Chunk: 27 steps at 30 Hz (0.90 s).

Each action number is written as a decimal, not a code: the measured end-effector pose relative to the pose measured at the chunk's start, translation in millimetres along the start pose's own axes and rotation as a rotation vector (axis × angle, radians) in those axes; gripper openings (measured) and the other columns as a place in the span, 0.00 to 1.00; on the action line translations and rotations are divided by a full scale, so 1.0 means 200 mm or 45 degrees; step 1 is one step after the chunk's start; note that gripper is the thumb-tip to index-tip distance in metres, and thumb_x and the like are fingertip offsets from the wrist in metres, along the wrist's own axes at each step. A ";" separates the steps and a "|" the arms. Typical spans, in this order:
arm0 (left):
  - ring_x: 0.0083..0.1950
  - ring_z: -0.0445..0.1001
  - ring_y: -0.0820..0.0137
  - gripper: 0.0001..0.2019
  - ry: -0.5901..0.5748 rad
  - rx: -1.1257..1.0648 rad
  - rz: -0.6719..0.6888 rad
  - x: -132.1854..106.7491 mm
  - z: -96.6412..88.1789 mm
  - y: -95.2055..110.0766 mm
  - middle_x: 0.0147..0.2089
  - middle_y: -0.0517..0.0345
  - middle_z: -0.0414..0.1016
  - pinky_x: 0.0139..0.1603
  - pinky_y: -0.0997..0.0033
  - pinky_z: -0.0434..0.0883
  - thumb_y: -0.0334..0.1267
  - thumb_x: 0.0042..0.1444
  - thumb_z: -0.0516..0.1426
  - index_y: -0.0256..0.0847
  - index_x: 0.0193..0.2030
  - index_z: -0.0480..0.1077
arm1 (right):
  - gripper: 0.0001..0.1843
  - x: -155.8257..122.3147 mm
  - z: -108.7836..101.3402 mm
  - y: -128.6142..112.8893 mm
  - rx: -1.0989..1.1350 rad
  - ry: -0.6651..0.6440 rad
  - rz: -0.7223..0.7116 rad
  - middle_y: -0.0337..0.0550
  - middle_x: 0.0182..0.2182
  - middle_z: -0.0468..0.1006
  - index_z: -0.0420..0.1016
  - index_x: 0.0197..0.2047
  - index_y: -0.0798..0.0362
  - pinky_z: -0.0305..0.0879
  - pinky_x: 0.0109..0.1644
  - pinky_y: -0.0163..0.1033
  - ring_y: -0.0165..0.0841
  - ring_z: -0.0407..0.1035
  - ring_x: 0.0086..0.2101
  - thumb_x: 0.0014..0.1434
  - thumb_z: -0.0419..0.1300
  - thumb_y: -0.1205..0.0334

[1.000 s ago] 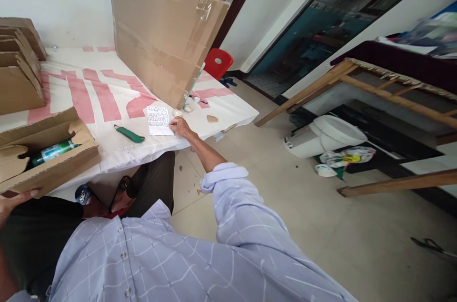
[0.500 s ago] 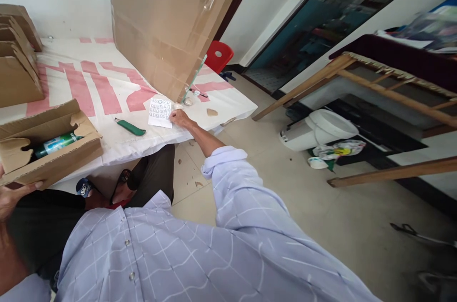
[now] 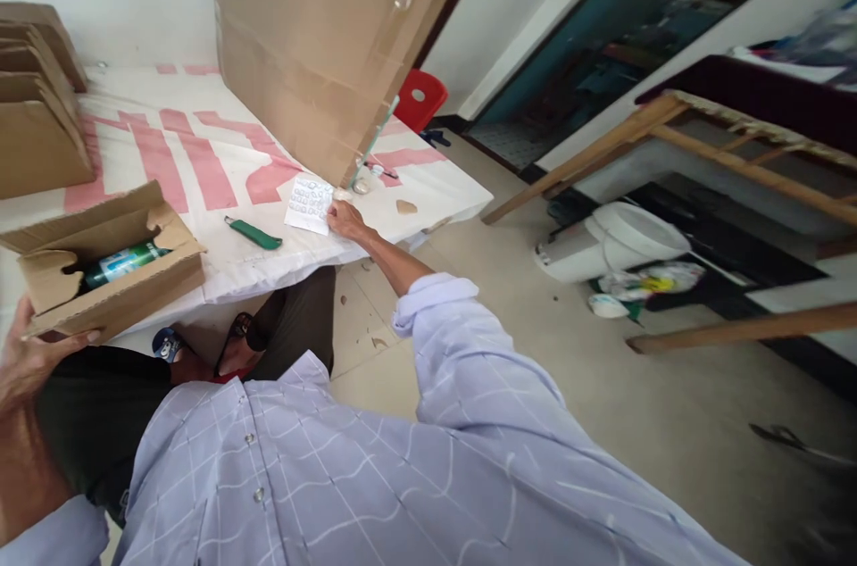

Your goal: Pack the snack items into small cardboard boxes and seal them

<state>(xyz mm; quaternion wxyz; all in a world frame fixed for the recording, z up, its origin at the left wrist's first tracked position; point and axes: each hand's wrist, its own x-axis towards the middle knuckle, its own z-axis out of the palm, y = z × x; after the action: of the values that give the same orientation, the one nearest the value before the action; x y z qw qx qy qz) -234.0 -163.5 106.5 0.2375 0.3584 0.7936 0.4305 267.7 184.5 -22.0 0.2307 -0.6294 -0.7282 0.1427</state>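
Observation:
My left hand (image 3: 41, 359) grips the near left corner of an open cardboard box (image 3: 157, 280), its thumb along the near side. Inside the box lies a green bottle (image 3: 124, 264) with a pale label, partly covered by the cut flaps. My right hand (image 3: 346, 220) is closed at the right edge of a white sheet (image 3: 308, 203) printed with rows of small dark outlines, perhaps stickers. The sheet rests on the table. Between the box and the sheet lies a green utility knife (image 3: 253, 233).
A large cardboard panel (image 3: 314, 48) stands upright on the cloth-covered table (image 3: 234, 267). Folded cardboard boxes (image 3: 44, 146) stand at the left. Beyond are a red chair (image 3: 420, 102), a white bucket (image 3: 606, 245) on the floor and a wooden frame (image 3: 589, 151).
The whole view has shifted slightly, so things appear farther right. More of my left hand shows at the box. My right hand stays at the sheet's edge.

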 end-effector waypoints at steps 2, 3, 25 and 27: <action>0.51 0.83 0.55 0.48 -0.083 -0.076 0.036 -0.01 -0.02 -0.04 0.50 0.60 0.83 0.48 0.65 0.86 0.47 0.19 0.78 0.44 0.54 0.70 | 0.04 -0.04 -0.01 -0.03 0.017 0.047 -0.024 0.47 0.32 0.81 0.74 0.33 0.47 0.70 0.46 0.42 0.42 0.70 0.37 0.58 0.61 0.66; 0.54 0.83 0.54 0.49 -0.132 -0.118 0.068 -0.01 -0.03 -0.05 0.51 0.60 0.83 0.51 0.66 0.85 0.47 0.22 0.79 0.43 0.56 0.71 | 0.04 -0.07 -0.01 -0.05 0.028 0.072 -0.034 0.47 0.31 0.80 0.73 0.32 0.47 0.70 0.46 0.44 0.43 0.70 0.37 0.58 0.60 0.65; 0.86 0.54 0.33 0.68 -0.402 -0.411 0.437 0.05 0.12 -0.32 0.86 0.40 0.58 0.80 0.40 0.70 0.54 0.41 0.81 0.47 0.86 0.55 | 0.06 -0.50 -0.11 -1.64 0.281 -0.517 -1.271 0.45 0.41 0.84 0.83 0.41 0.51 0.70 0.48 0.42 0.37 0.76 0.40 0.68 0.63 0.64; 0.86 0.54 0.33 0.68 -0.387 -0.418 0.457 0.06 0.14 -0.35 0.87 0.41 0.57 0.80 0.38 0.69 0.54 0.42 0.81 0.48 0.87 0.54 | 0.05 -0.49 -0.07 -1.75 0.024 -0.614 -1.332 0.47 0.43 0.85 0.83 0.42 0.53 0.68 0.49 0.42 0.38 0.77 0.43 0.68 0.66 0.62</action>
<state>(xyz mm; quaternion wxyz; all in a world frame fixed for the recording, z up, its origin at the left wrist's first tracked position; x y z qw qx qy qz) -248.9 -166.2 31.1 0.3287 0.5104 0.5922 0.5299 -12.4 29.5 148.5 0.1037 -0.1331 -0.9733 0.1557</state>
